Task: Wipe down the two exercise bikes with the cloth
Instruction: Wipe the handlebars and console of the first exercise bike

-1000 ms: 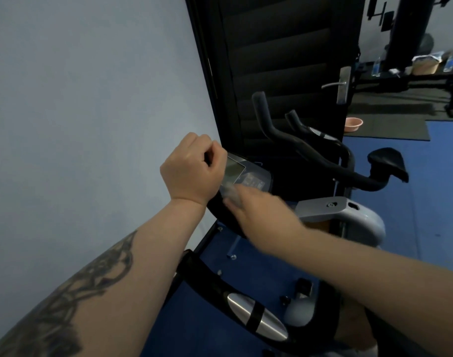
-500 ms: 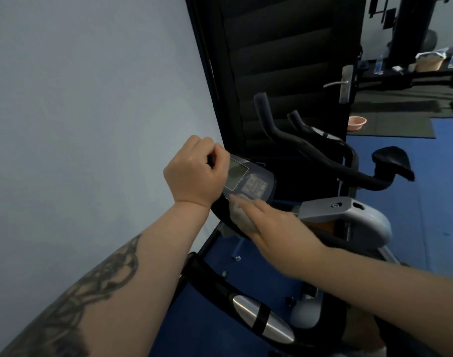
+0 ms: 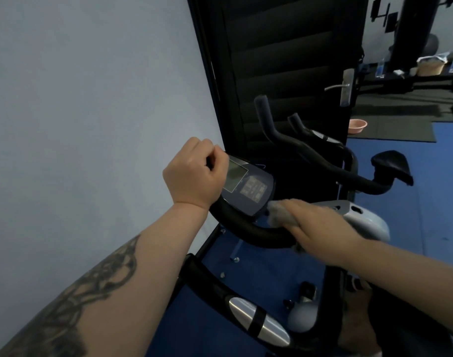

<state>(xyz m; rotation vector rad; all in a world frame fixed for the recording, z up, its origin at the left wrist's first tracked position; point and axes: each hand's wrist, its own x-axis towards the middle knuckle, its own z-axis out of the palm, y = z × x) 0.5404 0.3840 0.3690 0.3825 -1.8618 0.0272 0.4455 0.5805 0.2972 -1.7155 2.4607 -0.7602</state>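
Cloth (image 3: 280, 212) under right hand (image 3: 320, 225) grip — on handlebar (image 3: 248, 228), beside console (image 3: 248, 188).

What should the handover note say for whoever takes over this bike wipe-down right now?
Left hand: grips the top left of the near bike's black curved handlebar, beside the dark console with the grey screen.
Right hand: presses the crumpled grey cloth on the handlebar just below the console's right corner.
Second bike, black with upswept handlebars and a black saddle, stands behind by the black louvred door.
Done: cannot tell from this view how much is wiped.
Left: probably the rest of the near bike's handlebar and silver-grey body, then the second bike.
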